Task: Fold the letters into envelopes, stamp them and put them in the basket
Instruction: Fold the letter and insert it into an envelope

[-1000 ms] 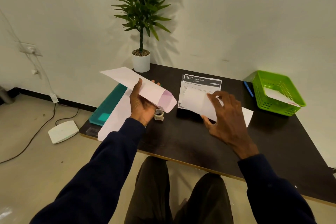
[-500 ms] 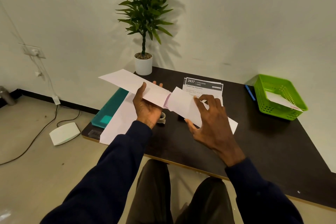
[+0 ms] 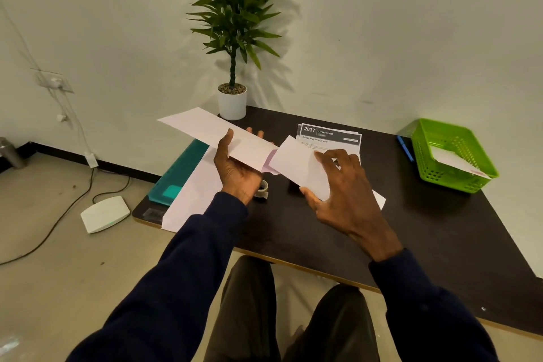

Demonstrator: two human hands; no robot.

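My left hand (image 3: 236, 169) grips a long white envelope (image 3: 205, 134) above the black table (image 3: 411, 229), its open pinkish mouth pointing right. My right hand (image 3: 340, 188) pinches a folded white letter (image 3: 296, 163), whose left edge sits at the envelope's mouth. Behind them lies a stack of printed letters (image 3: 332, 136). A green basket (image 3: 435, 138) at the right of the table holds one white envelope (image 3: 454, 159). A small stamp (image 3: 262, 189) sits on the table just under my left hand.
Loose white sheets (image 3: 194, 194) and a teal folder (image 3: 179, 173) lie at the table's left edge. A potted plant (image 3: 232, 100) stands at the back. A blue pen (image 3: 405, 147) lies left of the basket. A white device (image 3: 104, 213) and cables are on the floor.
My right hand lifted the folded letter off the table and brought it left to the envelope's mouth. My left hand held the envelope nearly still.
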